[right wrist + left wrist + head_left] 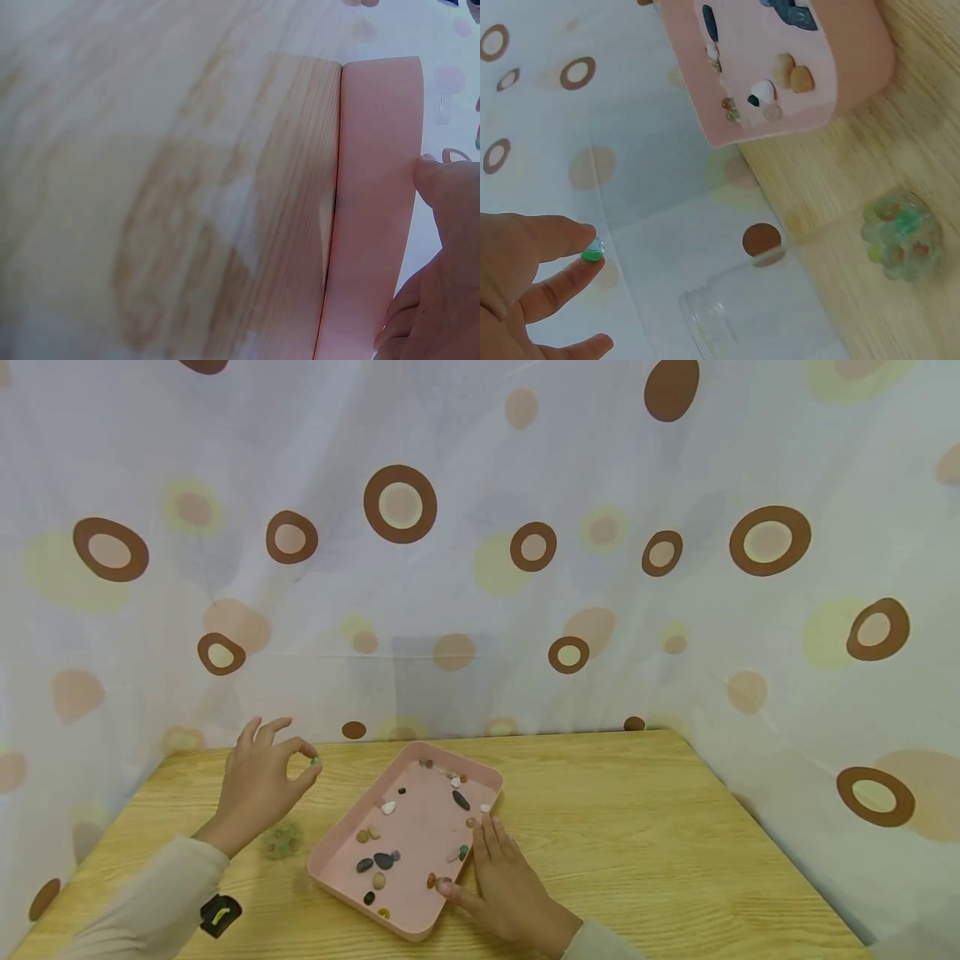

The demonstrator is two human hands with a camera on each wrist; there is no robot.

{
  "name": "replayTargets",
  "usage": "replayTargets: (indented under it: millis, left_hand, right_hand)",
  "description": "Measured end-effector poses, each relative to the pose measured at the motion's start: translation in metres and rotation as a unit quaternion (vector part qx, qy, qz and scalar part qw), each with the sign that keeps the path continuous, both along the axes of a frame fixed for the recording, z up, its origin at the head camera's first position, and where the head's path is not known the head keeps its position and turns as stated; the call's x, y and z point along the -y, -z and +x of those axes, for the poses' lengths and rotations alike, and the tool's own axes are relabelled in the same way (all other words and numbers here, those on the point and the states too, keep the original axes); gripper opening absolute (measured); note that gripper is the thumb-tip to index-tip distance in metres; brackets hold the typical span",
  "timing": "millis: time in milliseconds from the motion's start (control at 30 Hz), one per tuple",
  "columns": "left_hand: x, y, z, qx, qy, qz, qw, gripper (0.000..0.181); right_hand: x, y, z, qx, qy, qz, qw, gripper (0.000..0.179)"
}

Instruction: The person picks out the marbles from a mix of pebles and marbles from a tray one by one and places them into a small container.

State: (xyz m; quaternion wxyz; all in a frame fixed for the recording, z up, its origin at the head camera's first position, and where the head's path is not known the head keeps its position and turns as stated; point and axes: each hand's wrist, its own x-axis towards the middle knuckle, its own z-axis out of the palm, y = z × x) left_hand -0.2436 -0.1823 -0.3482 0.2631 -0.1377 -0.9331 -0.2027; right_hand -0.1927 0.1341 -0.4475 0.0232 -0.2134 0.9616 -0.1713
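Note:
My left hand (258, 785) is raised over the left of the table, thumb and index finger pinching a small green glass pebble (593, 250); its other fingers are spread. Below it stands a clear bottle, whose rounded base (904, 236) holds several green and reddish pebbles; its see-through neck (705, 315) shows in the left wrist view. A pink tray (408, 827) lies slanted beside it, with many small stones scattered inside. My right hand (513, 889) rests along the tray's right rim, fingers extended together, thumb reaching over the edge near a brownish stone (444, 882).
The wooden table (637, 843) extends to the right of the tray. Behind it hangs a white curtain (480, 568) with brown and yellow spots. A small black object with a yellow mark (220, 915) appears beside the left sleeve (150, 893).

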Motion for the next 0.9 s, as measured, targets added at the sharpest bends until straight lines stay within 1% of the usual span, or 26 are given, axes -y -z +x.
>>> replayTargets:
  millis: [133, 333, 600, 900]
  left_hand:
    - [0.019, 0.007, 0.006, -0.002, -0.016, -0.009, 0.9998, 0.007]
    - [0.037, 0.016, 0.007, 0.001, -0.038, -0.017, 0.9991, 0.009]
    - [0.044, 0.022, 0.008, 0.019, -0.049, -0.02, 0.9984, 0.012]
    - [0.046, 0.025, 0.008, 0.019, -0.049, -0.016, 0.9985, 0.012]
  right_hand:
    - [-0.001, 0.0, -0.001, 0.005, 0.002, 0.0, 1.0, 0.095]
    - [-0.001, 0.001, -0.002, 0.004, 0.002, 0.004, 1.0, 0.096]
    - [0.001, 0.0, 0.002, -0.002, 0.0, -0.003, 1.0, 0.094]
    - [0.0, -0.001, 0.002, -0.004, 0.002, -0.003, 1.0, 0.093]
